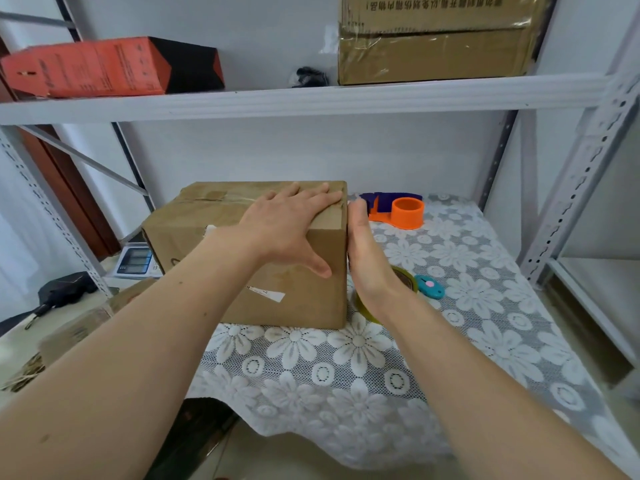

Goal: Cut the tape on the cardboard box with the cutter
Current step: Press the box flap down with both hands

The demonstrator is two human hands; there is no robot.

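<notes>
A brown cardboard box [194, 233] stands on the flowered lace cloth [346, 375], sealed with clear tape [221, 199] along its top seam. My left hand [287, 226] lies flat on the box's top right corner, fingers spread, thumb down the front face. My right hand [367, 258] presses flat against the box's right side, fingers straight. The small teal cutter [429, 286] with a pink button lies on the cloth just right of my right wrist, untouched.
An orange and blue tape dispenser [401, 209] sits behind the box on the right. A roll of tape [405, 277] lies partly hidden under my right wrist. Shelf uprights [568, 202] stand at right. Upper shelf holds a red box [90, 67] and a large carton [436, 43].
</notes>
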